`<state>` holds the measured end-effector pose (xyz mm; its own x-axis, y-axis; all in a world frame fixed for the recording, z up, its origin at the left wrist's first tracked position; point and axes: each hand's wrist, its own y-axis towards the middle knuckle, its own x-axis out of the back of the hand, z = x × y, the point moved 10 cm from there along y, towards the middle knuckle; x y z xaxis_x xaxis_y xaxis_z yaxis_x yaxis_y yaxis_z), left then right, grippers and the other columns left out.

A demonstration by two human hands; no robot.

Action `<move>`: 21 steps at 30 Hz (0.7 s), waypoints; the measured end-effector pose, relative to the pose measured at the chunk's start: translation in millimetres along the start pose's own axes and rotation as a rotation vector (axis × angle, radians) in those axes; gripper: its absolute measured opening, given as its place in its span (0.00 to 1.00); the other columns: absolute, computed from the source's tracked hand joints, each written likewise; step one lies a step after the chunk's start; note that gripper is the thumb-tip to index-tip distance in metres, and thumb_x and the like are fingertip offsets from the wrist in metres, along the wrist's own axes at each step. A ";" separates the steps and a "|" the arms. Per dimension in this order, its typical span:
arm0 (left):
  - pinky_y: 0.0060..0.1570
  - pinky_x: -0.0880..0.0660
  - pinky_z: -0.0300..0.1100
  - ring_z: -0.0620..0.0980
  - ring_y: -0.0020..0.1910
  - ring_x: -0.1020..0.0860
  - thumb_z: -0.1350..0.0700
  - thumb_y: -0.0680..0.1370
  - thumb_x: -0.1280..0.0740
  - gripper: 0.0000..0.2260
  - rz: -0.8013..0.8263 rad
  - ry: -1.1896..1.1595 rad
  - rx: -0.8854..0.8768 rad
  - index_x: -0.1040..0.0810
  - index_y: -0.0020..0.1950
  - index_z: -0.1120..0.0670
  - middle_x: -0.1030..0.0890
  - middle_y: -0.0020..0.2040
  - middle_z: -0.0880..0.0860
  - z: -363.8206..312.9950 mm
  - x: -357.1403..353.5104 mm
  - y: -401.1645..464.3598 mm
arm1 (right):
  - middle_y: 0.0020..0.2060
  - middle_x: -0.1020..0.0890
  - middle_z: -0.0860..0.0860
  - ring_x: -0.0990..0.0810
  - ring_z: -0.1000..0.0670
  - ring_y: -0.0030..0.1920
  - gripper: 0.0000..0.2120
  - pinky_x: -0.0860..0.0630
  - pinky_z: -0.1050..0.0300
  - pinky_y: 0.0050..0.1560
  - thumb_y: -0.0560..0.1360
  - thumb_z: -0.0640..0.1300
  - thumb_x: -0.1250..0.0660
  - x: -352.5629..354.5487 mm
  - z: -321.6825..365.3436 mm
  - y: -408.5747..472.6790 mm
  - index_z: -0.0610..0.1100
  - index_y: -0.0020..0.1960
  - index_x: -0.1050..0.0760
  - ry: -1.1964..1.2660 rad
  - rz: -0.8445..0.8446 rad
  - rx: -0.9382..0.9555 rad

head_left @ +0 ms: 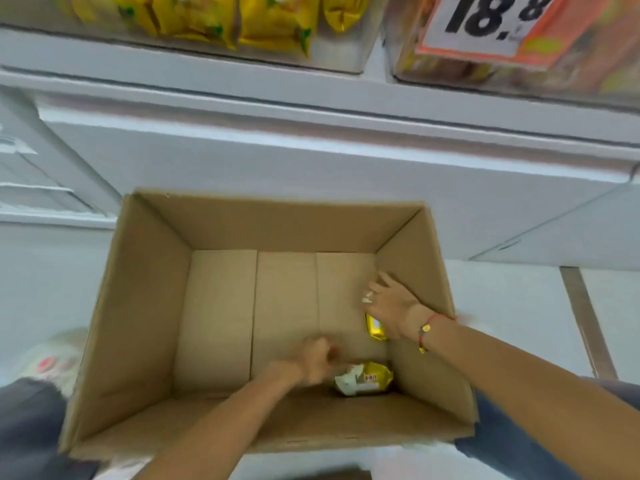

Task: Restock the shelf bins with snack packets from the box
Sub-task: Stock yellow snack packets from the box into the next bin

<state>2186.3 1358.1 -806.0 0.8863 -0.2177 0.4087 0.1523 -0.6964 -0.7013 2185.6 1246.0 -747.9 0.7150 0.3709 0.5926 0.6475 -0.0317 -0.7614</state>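
An open cardboard box point(145, 306) stands on the floor below me, nearly bare inside. Two yellow-gold snack packets lie at its right side. One packet point(367, 379) is in the near right corner, and my left hand point(313, 358) is right beside its white end. That hand is blurred with its fingers curled, and its grip is unclear. The other packet point(375, 329) lies by the right wall, partly hidden under my right hand point(388, 299). The fingers of that hand are spread and relaxed above the box floor.
Clear shelf bins sit above: one with yellow packets point(221, 19), one at the right with orange packets behind an orange "18.8" price card point(485, 26). A white shelf front point(311, 161) stands behind the box. A white bag point(55, 362) lies at the left.
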 end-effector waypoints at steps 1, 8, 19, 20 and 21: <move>0.56 0.27 0.43 0.51 0.57 0.23 0.42 0.76 0.33 0.21 0.092 0.032 -0.031 0.24 0.63 0.52 0.21 0.59 0.53 -6.1 -17.0 1.9 | 0.71 0.33 0.46 0.40 0.44 0.72 0.22 0.52 0.42 0.74 0.77 0.44 0.39 -6.6 1.9 3.0 0.43 0.70 0.33 -0.015 0.025 -0.004; 0.64 0.32 0.49 0.57 0.65 0.30 0.43 0.76 0.32 0.27 0.180 0.341 -0.032 0.30 0.70 0.56 0.28 0.67 0.58 -12.1 -32.1 11.2 | 0.71 0.32 0.44 0.37 0.44 0.71 0.19 0.43 0.48 0.70 0.80 0.39 0.44 2.8 11.1 6.6 0.43 0.70 0.33 -0.121 0.020 0.034; 0.57 0.27 0.35 0.43 0.59 0.23 0.38 0.74 0.31 0.26 0.136 -0.445 0.195 0.29 0.68 0.47 0.21 0.62 0.45 73.8 132.1 -89.1 | 0.61 0.22 0.40 0.21 0.50 0.46 0.34 0.25 0.63 0.48 0.66 0.68 0.35 59.9 -35.2 -31.3 0.49 0.65 0.27 1.665 0.281 -0.056; 0.59 0.27 0.36 0.43 0.61 0.22 0.38 0.71 0.29 0.28 0.113 -0.506 0.178 0.29 0.68 0.47 0.21 0.62 0.45 67.2 147.0 -100.6 | 0.60 0.21 0.40 0.20 0.45 0.50 0.35 0.24 0.58 0.54 0.66 0.68 0.37 68.7 -37.3 -39.5 0.48 0.66 0.28 1.746 0.324 -0.007; 0.61 0.27 0.37 0.44 0.61 0.22 0.37 0.68 0.26 0.32 0.108 -0.531 0.150 0.28 0.68 0.47 0.20 0.62 0.46 55.8 160.8 -111.7 | 0.61 0.21 0.41 0.20 0.43 0.54 0.33 0.25 0.54 0.60 0.69 0.67 0.38 81.2 -38.3 -47.3 0.48 0.67 0.29 1.816 0.344 0.066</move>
<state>2336.2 1439.0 -694.5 0.9929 0.1186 0.0073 0.0747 -0.5756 -0.8143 2223.1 1242.1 -653.8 0.1958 -0.9768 -0.0868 0.4515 0.1684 -0.8762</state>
